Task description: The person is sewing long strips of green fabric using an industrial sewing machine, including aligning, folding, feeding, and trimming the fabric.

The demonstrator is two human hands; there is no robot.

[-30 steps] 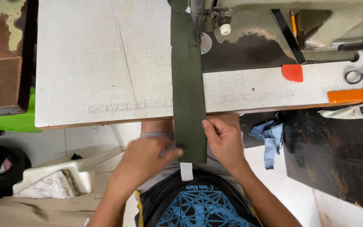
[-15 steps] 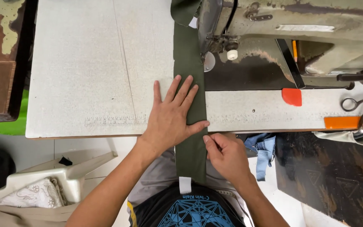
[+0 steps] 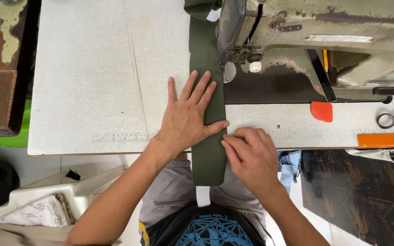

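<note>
A long olive-green fabric strip (image 3: 204, 91) lies flat on the speckled grey bench (image 3: 92, 77), running under the worn metal sewing machine (image 3: 315, 36). The left hand (image 3: 189, 116) presses it, fingers spread, holding nothing; the right hand (image 3: 251, 157) pinches its edge, grip nearly closed.

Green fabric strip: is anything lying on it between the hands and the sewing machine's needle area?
Nothing visible does. The green fabric strip runs bare from the left hand, pressed flat on it, up beside the sewing machine head. The right hand touches its right edge at the table edge. The needle itself is hidden.
</note>
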